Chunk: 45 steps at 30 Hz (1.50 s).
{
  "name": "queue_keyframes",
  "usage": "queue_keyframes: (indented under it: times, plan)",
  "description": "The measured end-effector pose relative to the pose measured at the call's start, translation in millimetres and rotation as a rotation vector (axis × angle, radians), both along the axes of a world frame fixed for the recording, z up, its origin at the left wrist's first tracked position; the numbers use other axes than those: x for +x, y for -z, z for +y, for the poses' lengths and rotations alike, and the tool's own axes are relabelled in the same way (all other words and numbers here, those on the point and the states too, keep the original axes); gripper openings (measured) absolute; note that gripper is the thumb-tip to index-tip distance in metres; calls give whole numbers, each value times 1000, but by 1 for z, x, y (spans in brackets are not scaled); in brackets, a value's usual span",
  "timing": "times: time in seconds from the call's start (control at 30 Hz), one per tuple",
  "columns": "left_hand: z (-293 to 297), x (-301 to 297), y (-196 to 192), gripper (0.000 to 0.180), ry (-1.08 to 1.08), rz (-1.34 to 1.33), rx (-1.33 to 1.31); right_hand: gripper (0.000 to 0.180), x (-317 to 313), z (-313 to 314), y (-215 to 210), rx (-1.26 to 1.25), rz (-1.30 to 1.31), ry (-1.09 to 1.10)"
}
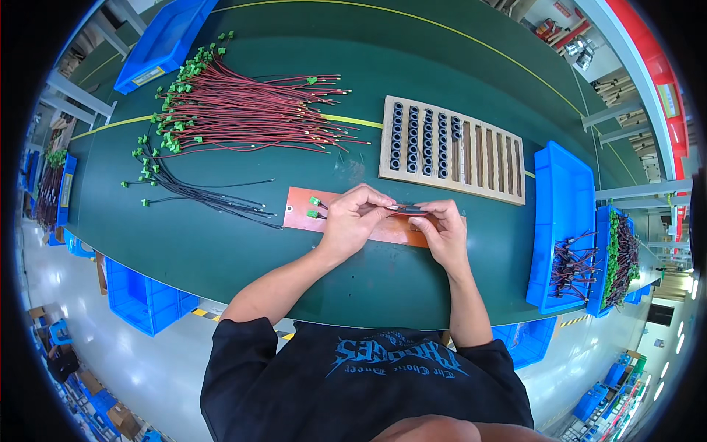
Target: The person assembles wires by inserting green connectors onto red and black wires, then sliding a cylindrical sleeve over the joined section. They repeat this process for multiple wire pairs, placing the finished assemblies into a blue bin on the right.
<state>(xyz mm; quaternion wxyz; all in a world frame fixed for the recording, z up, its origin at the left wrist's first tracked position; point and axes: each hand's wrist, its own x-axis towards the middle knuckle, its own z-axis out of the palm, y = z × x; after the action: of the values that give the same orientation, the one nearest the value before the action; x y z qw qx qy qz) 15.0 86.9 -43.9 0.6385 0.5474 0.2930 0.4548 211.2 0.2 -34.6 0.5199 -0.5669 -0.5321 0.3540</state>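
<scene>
both hands pinch one thin wire lead (406, 210) between them, left hand (352, 218) and right hand (444, 230) closed on it with fingertips, just above an orange mat (298, 208) on the green table (221, 250). lead: light, limp, likely best held near its ends. nearby: red wire bundle (250, 114), black wires (191, 188), wooden slotted rack (453, 147), blue bin (563, 221).

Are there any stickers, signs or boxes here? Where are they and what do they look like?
Label: small pale rectangle on the front of the blue bin, far left.
Signs: small red and white rectangles on the red beam, upper right.
Blue bin: right of the hands, holding wires.
</scene>
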Motion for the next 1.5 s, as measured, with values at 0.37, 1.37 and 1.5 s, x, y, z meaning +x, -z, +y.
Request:
queue_keyframes:
  times: [0.37,1.37,1.5]
  plan:
    - [2,-3,7,7,77,119,158,22,-2,9,-9,42,69,25]
    - [1,-4,1,11,17,110,299,11,1,6,-4,96,65,45]
    - [-2,-2,-8,12,33,115,247,11,1,5,2,141,-3,40]
